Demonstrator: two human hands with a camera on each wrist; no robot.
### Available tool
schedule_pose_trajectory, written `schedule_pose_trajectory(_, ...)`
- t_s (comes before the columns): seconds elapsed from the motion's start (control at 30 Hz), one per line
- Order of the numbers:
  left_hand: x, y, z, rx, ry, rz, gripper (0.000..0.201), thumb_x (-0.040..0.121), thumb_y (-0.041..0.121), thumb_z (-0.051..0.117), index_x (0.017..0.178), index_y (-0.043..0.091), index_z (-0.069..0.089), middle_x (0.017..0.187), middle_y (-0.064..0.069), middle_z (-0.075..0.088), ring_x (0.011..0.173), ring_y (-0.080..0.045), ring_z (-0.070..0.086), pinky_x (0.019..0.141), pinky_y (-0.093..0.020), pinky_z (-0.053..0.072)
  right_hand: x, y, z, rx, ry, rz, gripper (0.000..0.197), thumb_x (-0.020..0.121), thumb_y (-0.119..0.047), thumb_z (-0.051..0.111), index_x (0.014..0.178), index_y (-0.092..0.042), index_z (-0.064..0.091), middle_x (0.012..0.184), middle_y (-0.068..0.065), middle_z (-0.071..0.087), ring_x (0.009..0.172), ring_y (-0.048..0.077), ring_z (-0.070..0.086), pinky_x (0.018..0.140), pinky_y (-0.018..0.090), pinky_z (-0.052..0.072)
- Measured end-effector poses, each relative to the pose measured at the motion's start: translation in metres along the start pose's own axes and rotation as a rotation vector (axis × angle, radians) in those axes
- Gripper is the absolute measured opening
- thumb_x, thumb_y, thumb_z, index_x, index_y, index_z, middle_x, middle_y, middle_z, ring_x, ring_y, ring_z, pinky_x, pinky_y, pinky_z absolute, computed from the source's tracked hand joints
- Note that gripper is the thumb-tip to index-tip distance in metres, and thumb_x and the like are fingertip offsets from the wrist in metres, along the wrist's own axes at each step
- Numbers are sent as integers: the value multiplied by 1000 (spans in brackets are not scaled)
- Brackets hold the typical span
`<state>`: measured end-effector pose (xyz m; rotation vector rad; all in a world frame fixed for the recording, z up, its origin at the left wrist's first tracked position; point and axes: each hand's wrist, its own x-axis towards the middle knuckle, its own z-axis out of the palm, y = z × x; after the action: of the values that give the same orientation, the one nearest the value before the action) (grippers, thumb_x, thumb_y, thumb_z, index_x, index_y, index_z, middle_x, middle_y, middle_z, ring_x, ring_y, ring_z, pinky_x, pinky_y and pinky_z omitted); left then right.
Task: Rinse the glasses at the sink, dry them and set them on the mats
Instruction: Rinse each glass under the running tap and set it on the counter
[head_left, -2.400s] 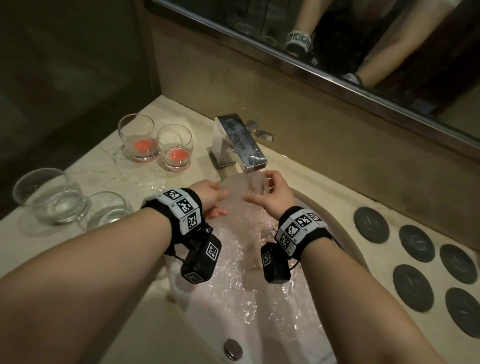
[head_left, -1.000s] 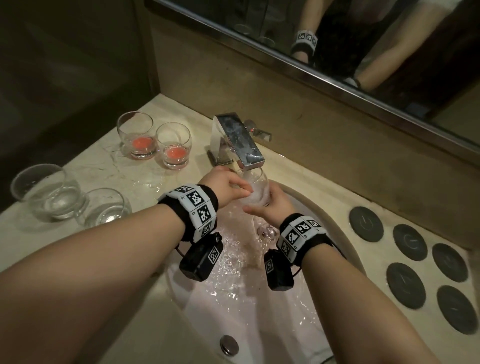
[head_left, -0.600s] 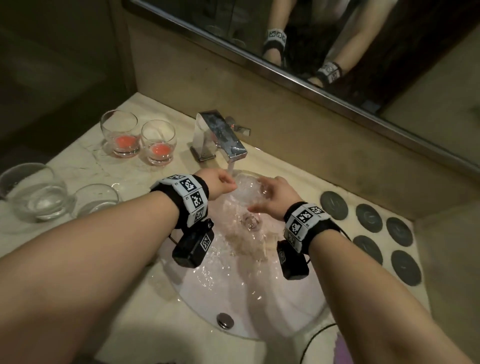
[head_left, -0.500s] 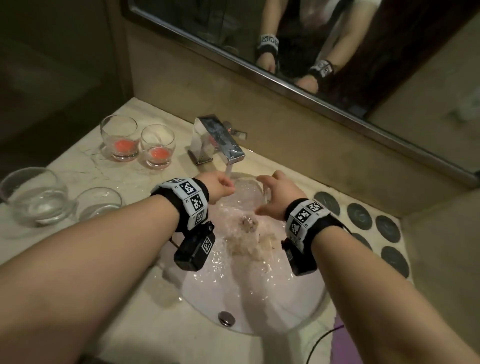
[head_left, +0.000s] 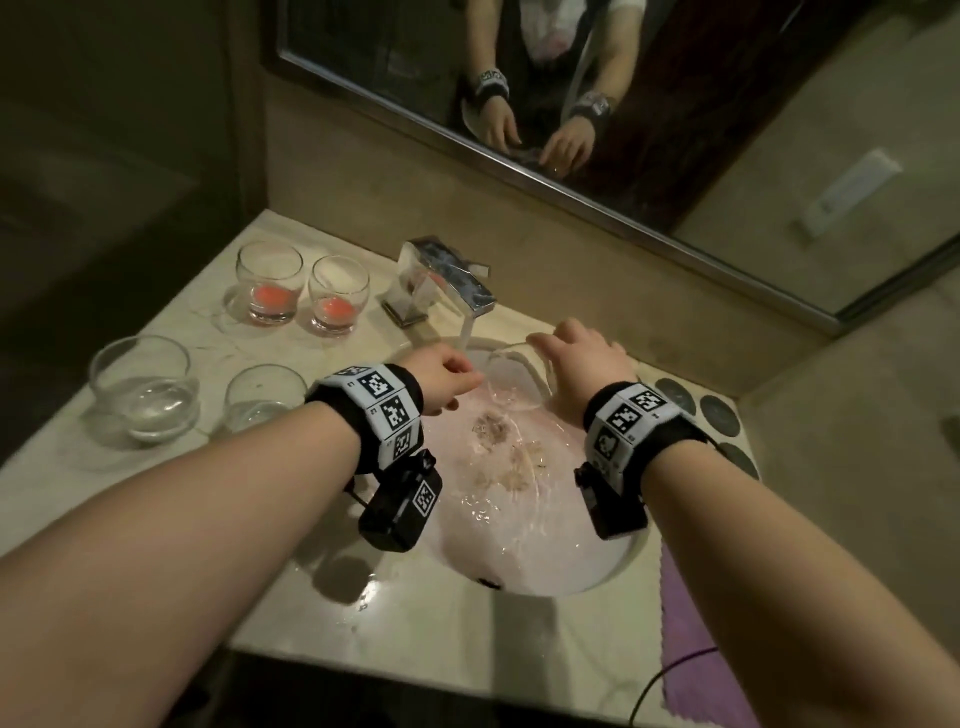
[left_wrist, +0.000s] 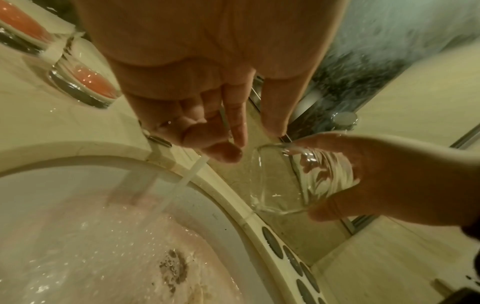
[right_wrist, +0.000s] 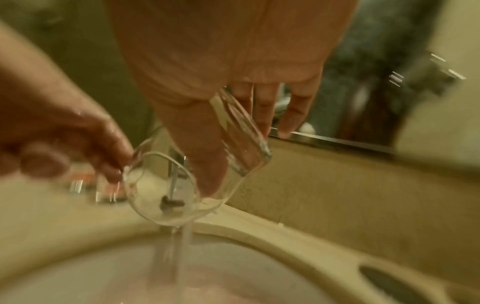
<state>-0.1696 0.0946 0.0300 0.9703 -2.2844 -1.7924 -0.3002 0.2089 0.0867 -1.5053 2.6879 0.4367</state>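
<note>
A clear glass (head_left: 511, 382) is tilted on its side over the sink (head_left: 597, 566), just right of the running water from the faucet (head_left: 447, 280). My right hand (head_left: 571, 358) grips this glass (right_wrist: 182, 185) around its body, thumb on the near wall. In the left wrist view the glass (left_wrist: 298, 179) has its mouth turned toward my left hand (left_wrist: 233, 144). That hand's fingers hang loosely curled beside the rim and hold nothing. Dark round mats (head_left: 719, 413) lie on the counter to the right.
Two glasses with red liquid (head_left: 270, 283) stand left of the faucet. Two clear glasses with water (head_left: 143, 387) are at the counter's left front. A purple cloth (head_left: 691, 649) lies at the front right. A mirror (head_left: 675, 130) runs along the back wall.
The glass has come out from under the stream to the right and is tipped over. My left hand has come off it. The head view has pulled back and up.
</note>
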Motion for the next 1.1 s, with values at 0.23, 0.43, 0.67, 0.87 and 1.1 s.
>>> schedule_pose_trajectory(0.23, -45, 11, -17, 37, 3, 142, 31, 95, 37, 48, 114, 18, 64, 93, 2, 60, 74, -9, 53, 60, -19, 42, -29, -19, 7, 638, 30, 86, 82, 70, -27, 83, 139, -25, 40, 141, -1, 46, 127, 16, 45, 92, 19, 28)
schedule_pose_trajectory(0.43, -75, 24, -26, 50, -10, 145, 18, 92, 22, 57, 106, 14, 64, 92, 2, 64, 72, -7, 62, 58, -15, 51, -30, -37, 3, 793, 124, -6, 86, 69, -27, 83, 142, -23, 38, 145, -1, 43, 131, 16, 42, 100, 22, 30)
schedule_pose_trajectory(0.67, -122, 12, -39, 330, 347, 150, 12, 88, 23, 62, 92, 16, 71, 103, 2, 66, 83, -13, 61, 86, -32, 51, -32, -52, 8, 725, 139, -195, 96, 73, -35, 79, 150, -27, 23, 152, 2, 33, 139, 19, 31, 115, 38, 26)
schedule_pose_trajectory(0.87, -175, -12, -66, 482, 564, -86, 14, 86, 33, 63, 73, 36, 62, 83, 13, 65, 87, -15, 60, 84, -35, 49, -36, -54, 26, 1148, 251, 58, 63, 89, -31, 64, 144, -19, 36, 146, 8, 36, 133, 23, 38, 111, 37, 30)
schedule_pose_trajectory(1.1, -207, -49, -86, 573, 651, -269, 9, 88, 32, 61, 87, 29, 68, 79, 12, 61, 86, -15, 58, 76, -30, 45, -21, -80, 50, 1197, 243, 183, 48, 89, -28, 58, 135, -19, 48, 140, 11, 39, 129, 29, 41, 112, 46, 32)
